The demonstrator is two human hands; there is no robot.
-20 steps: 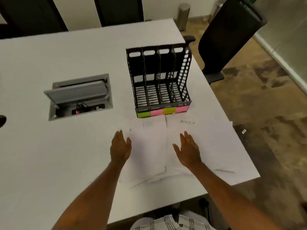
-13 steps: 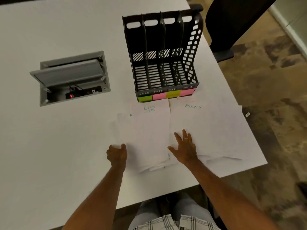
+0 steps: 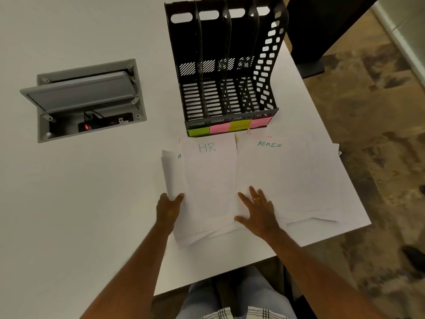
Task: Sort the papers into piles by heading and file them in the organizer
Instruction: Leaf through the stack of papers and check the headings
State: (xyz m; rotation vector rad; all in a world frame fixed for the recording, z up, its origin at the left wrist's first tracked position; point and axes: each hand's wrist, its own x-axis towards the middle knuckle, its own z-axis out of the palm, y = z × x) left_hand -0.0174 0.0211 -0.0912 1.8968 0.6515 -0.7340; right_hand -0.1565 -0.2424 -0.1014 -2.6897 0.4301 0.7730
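On the white table [image 3: 69,203], loose white paper sheets [image 3: 287,180] lie fanned just in front of the black plastic 4-slot organizer [image 3: 227,65]. Left hand [image 3: 169,210] pinches the left stack's edge; right hand [image 3: 258,212] spread flat on the sheets. Grey cable hatch [image 3: 87,97] open left; brown patterned floor [image 3: 379,111] right.

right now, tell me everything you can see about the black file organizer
The black file organizer looks like moulded plastic, standing upright on the white table near its right edge. Tall dividers split it into four slots, all empty as far as shown. Its floor and back are slotted, its right wall perforated with oval holes. Sticky notes in green, pink, yellow and pink run along its low front lip. The papers lie just in front of it; neither hand touches it.
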